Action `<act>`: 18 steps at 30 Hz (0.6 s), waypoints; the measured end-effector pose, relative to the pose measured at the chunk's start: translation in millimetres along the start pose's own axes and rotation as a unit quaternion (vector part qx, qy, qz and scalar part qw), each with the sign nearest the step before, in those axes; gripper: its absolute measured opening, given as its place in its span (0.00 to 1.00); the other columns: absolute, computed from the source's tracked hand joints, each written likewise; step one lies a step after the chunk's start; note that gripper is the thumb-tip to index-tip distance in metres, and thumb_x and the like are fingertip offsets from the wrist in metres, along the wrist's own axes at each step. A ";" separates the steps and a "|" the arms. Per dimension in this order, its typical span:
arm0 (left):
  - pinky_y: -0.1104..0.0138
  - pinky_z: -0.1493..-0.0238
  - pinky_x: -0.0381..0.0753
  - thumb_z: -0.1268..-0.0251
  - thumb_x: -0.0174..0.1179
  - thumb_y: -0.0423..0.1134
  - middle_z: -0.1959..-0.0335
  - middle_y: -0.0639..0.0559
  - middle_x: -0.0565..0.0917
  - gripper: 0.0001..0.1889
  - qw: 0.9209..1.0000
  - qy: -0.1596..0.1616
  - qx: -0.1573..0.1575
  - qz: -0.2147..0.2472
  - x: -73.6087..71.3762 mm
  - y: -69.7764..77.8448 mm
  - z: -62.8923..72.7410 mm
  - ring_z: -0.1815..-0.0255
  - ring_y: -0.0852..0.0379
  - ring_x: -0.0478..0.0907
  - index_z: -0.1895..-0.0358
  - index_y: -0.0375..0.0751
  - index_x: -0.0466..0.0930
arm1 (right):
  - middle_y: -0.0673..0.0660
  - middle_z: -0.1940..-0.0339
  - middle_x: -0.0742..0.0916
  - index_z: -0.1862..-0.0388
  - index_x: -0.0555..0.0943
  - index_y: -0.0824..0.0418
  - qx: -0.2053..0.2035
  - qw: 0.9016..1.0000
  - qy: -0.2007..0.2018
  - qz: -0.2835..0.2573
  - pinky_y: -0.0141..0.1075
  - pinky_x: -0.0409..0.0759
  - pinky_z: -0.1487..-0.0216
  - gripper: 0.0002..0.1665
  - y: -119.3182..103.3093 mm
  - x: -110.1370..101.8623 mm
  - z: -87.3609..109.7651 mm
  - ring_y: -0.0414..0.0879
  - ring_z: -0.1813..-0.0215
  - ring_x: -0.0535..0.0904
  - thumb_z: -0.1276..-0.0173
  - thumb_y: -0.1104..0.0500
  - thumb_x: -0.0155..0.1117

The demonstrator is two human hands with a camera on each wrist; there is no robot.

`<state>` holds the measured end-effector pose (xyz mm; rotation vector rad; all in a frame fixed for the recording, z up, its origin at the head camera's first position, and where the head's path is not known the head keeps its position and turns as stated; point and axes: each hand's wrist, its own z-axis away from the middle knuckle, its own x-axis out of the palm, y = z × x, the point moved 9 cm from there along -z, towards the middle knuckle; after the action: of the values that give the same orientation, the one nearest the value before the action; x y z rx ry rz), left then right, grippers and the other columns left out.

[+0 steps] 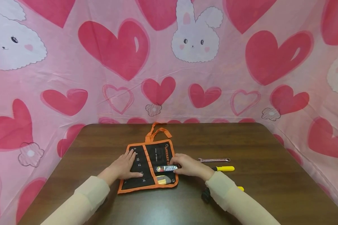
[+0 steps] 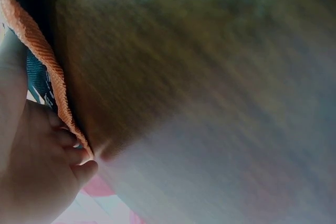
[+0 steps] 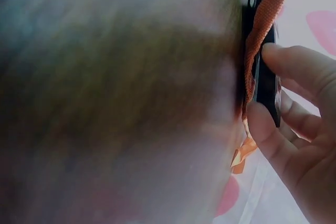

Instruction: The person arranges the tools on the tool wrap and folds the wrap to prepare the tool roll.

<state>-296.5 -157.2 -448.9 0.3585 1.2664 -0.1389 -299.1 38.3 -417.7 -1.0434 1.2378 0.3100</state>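
A black tool pouch (image 1: 143,158) with orange edging and printed numbers lies unrolled on the table. My left hand (image 1: 123,165) rests on its numbered left part, fingers spread, thumb stretched across the black fabric. With thumb and fingers my right hand (image 1: 188,165) pinches the end of a slim, dark flat case with a printed label (image 1: 165,168) over the pouch's right part. The case's left end meets the orange pocket band. In the right wrist view the case (image 3: 269,85) is black beside the orange edging. Below it, a yellow-and-grey utility knife (image 1: 164,180) sits in the pouch.
To the right lie a combination wrench (image 1: 214,160) and a yellow-handled tool (image 1: 225,168). Another tool with a black end (image 1: 206,195) and yellow tip is partly under the right sleeve. Orange straps (image 1: 157,132) trail from the pouch's far edge. A pink heart-patterned cloth (image 1: 228,68) hangs behind the table.
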 end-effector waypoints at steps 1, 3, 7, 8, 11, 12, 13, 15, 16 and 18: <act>0.47 0.35 0.50 0.54 0.56 0.72 0.31 0.31 0.50 0.58 1.000 0.000 0.001 -0.002 0.3 0.0 -0.1 0.31 0.35 0.47 0.32 0.25 0.52 | 0.47 0.65 0.78 0.60 0.80 0.56 -0.002 1.000 0.003 0.009 0.31 0.74 0.63 0.11 -0.8 -0.5 -0.1 0.38 0.65 0.71 0.43 0.60 0.69; 0.47 0.36 0.50 0.54 0.56 0.72 0.31 0.31 0.51 0.57 1.000 0.000 0.002 -0.004 0.4 0.2 -0.3 0.31 0.35 0.47 0.32 0.25 0.52 | 0.47 0.64 0.78 0.59 0.80 0.55 -0.002 1.000 0.007 0.023 0.32 0.75 0.60 0.12 -2.6 -1.2 0.2 0.39 0.64 0.71 0.43 0.60 0.69; 0.46 0.36 0.51 0.53 0.56 0.71 0.31 0.30 0.51 0.57 1.000 0.001 0.005 -0.006 0.2 0.8 -0.4 0.31 0.35 0.47 0.33 0.25 0.52 | 0.48 0.63 0.78 0.60 0.79 0.54 -0.005 0.999 0.005 0.041 0.33 0.76 0.60 0.12 -5.8 0.1 0.3 0.39 0.64 0.71 0.43 0.61 0.69; 0.46 0.36 0.52 0.53 0.56 0.71 0.31 0.30 0.51 0.57 1.000 0.001 0.006 -0.007 -0.1 1.0 -0.3 0.31 0.35 0.47 0.33 0.25 0.52 | 0.48 0.63 0.78 0.60 0.79 0.54 -0.005 0.999 0.002 0.040 0.32 0.76 0.60 0.12 -6.5 0.7 0.0 0.39 0.64 0.71 0.44 0.61 0.69; 0.46 0.36 0.52 0.53 0.56 0.71 0.31 0.30 0.51 0.57 1.000 0.000 0.004 -0.007 -0.7 0.8 -0.2 0.31 0.35 0.47 0.33 0.25 0.52 | 0.47 0.66 0.77 0.62 0.79 0.55 -0.005 1.000 -0.010 0.026 0.30 0.75 0.64 0.11 -8.5 2.7 -1.6 0.39 0.66 0.71 0.44 0.62 0.69; 0.46 0.36 0.51 0.53 0.56 0.71 0.31 0.30 0.51 0.57 1.000 0.000 0.002 -0.008 -0.8 0.6 -0.2 0.31 0.35 0.47 0.33 0.25 0.52 | 0.47 0.67 0.77 0.62 0.79 0.55 -0.005 1.000 -0.016 0.019 0.29 0.74 0.65 0.11 -9.2 3.4 -2.4 0.39 0.67 0.71 0.44 0.62 0.69; 0.46 0.36 0.51 0.53 0.56 0.71 0.31 0.30 0.51 0.57 1.000 -0.001 0.001 -0.008 -0.8 0.4 -0.2 0.31 0.35 0.47 0.33 0.25 0.52 | 0.47 0.68 0.77 0.62 0.79 0.55 -0.005 1.000 -0.021 0.014 0.29 0.73 0.66 0.11 -9.8 3.8 -3.2 0.39 0.67 0.71 0.44 0.62 0.69; 0.46 0.36 0.51 0.53 0.55 0.71 0.31 0.30 0.51 0.57 1.000 -0.002 0.000 -0.008 -0.5 0.2 -0.3 0.31 0.35 0.47 0.32 0.25 0.52 | 0.46 0.69 0.76 0.63 0.79 0.55 -0.004 0.999 -0.032 0.006 0.29 0.72 0.68 0.10 -10.1 4.3 -4.9 0.40 0.68 0.71 0.44 0.62 0.68; 0.46 0.36 0.51 0.53 0.55 0.72 0.31 0.30 0.51 0.57 1.000 -0.003 -0.001 -0.007 -0.1 -0.1 -0.4 0.31 0.35 0.47 0.32 0.25 0.52 | 0.46 0.70 0.77 0.63 0.79 0.56 -0.005 0.999 -0.036 0.004 0.29 0.72 0.68 0.10 -10.1 4.6 -5.7 0.40 0.68 0.71 0.44 0.62 0.68; 0.46 0.36 0.51 0.53 0.55 0.72 0.31 0.30 0.51 0.57 1.000 -0.005 -0.001 -0.007 0.4 -0.3 -0.2 0.31 0.35 0.47 0.32 0.25 0.52 | 0.47 0.69 0.77 0.63 0.80 0.56 -0.003 0.999 -0.044 0.000 0.29 0.72 0.68 0.09 -9.1 5.2 -6.9 0.40 0.68 0.71 0.44 0.62 0.68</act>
<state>-296.7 -157.4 -449.4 0.3462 1.2588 -0.1508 -295.1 26.4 -417.7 -1.0245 1.1582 0.3574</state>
